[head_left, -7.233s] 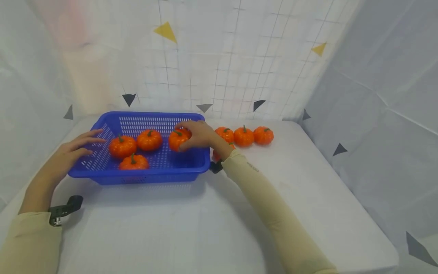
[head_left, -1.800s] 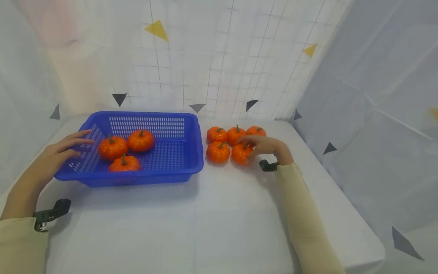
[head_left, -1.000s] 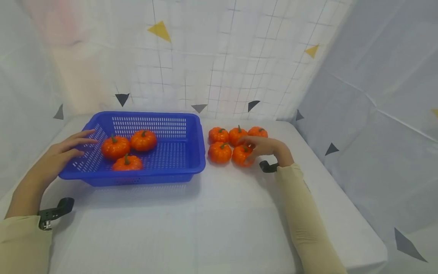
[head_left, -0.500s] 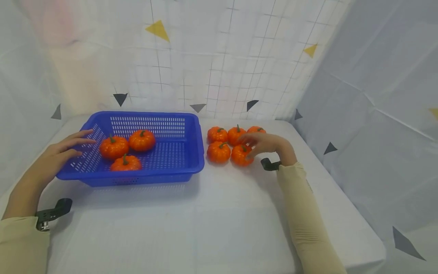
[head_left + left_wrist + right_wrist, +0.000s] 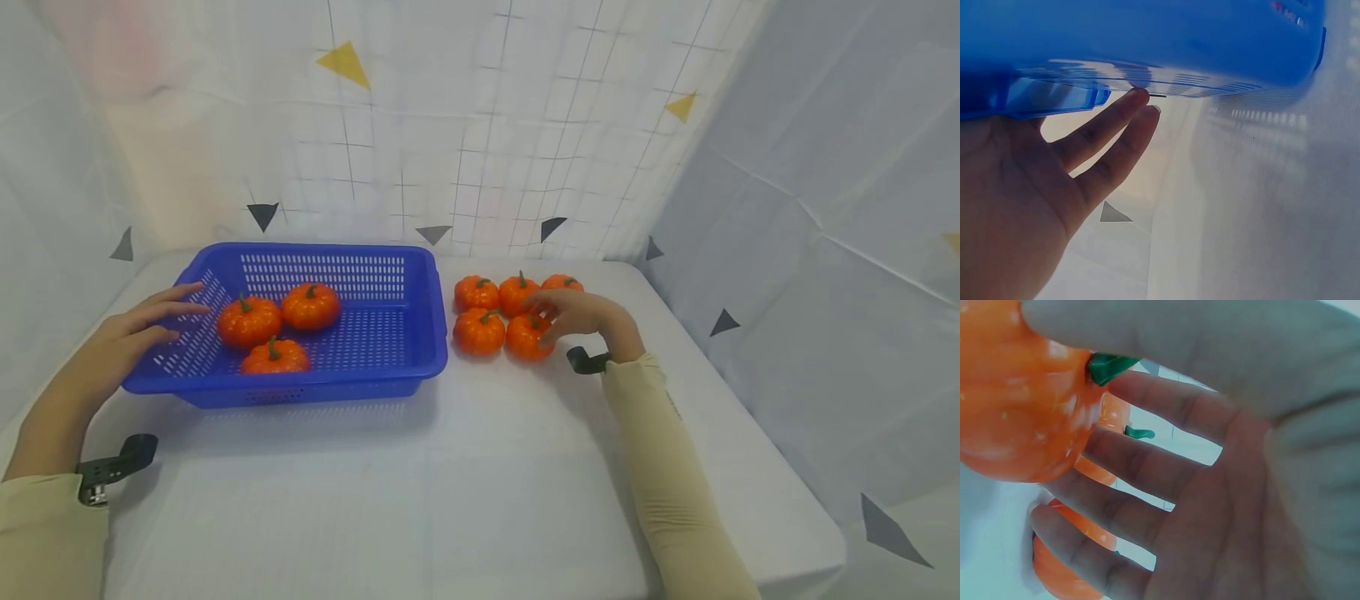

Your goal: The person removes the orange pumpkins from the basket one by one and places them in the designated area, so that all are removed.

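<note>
A blue slotted plastic basket stands on the left of the table with three small orange pumpkins inside: a left one, a back one and a front one. My left hand reaches over its left end, fingers extended; in the left wrist view the fingers lie close under the rim. Right of the basket, my right hand holds the front right pumpkin, thumb on the near side and fingers round the far side. The right wrist view shows this pumpkin with its green stem up close.
Beside the held pumpkin sits another pumpkin. Behind them is a row: a left pumpkin, a middle one and a right one, partly covered by my hand. White sheeting walls the table's back and sides.
Seven seconds ago my right hand held a pumpkin inside the basket; it has since moved right, and that pumpkin stands on the table. Over the last two seconds both hands stay nearly still.
</note>
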The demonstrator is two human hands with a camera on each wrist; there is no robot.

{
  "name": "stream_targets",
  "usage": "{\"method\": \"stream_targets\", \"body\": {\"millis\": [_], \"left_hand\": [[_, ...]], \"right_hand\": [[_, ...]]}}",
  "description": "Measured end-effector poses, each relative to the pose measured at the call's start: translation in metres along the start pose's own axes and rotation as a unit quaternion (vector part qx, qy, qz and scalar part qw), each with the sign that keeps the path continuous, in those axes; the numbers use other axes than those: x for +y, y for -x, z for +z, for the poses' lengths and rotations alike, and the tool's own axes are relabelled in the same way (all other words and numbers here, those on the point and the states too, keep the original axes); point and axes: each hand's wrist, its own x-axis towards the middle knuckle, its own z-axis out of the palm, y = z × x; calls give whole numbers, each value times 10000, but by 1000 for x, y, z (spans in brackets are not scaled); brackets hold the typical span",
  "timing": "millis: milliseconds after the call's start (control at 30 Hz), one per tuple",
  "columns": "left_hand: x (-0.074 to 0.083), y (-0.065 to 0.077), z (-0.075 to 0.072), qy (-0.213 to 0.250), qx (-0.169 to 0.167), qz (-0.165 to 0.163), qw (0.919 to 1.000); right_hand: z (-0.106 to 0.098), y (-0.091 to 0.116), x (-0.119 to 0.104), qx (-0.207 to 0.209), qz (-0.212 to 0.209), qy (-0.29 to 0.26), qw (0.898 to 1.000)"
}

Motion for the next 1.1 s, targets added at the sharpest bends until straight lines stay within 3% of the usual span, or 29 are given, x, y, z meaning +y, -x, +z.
{"method": "stream_targets", "body": {"millis": [200, 367, 533, 1100], "left_hand": [[-1, 2, -1, -1, -15, 22, 10000], [-1, 2, -2, 16, -44, -51, 10000], [0, 3, -2, 137, -40, -39, 9999], [2, -2, 1, 58, 48, 104, 9999]], "right_hand": [[0, 1, -1, 54, -22, -37, 10000], [-6, 10, -8, 411, -609, 36, 9973], [-8, 17, -27, 760, -1068, 144, 9913], [-8, 20, -93, 1134, -2314, 459, 9651]]}}
